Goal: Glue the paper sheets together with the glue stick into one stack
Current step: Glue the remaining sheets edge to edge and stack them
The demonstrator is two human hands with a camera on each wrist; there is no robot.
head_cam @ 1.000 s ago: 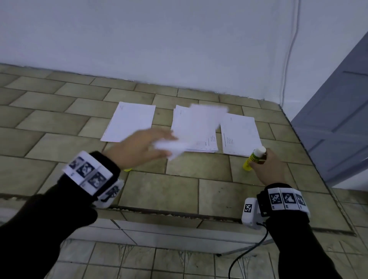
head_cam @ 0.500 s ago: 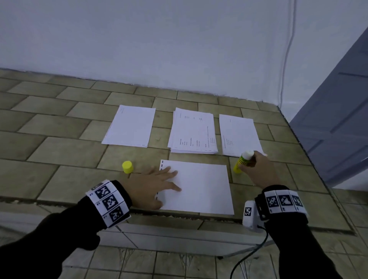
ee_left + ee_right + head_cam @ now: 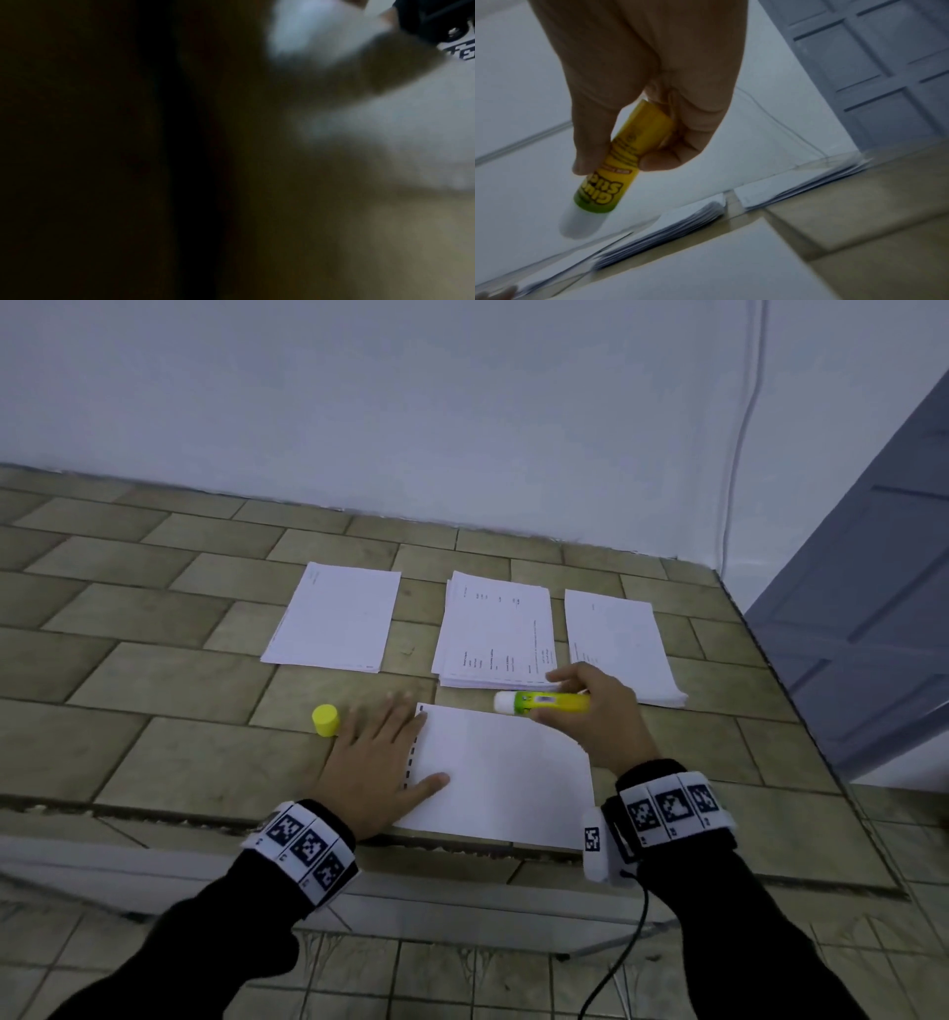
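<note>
Left hand pins the sheet, right hand holds the uncapped glue stick

Nearest, the left hand (image 3: 377, 762) lies flat, fingers straight, on the left edge of the sheet (image 3: 506, 773) at the tiled surface (image 3: 195, 762) front; just past it the right hand (image 3: 601, 711) has fingers curled round the glue stick (image 3: 542, 702), white tip pointing left above the sheet's far edge; yellow cap (image 3: 325, 720) beside the left hand; three paper piles (image 3: 495, 631) lie beyond
</note>
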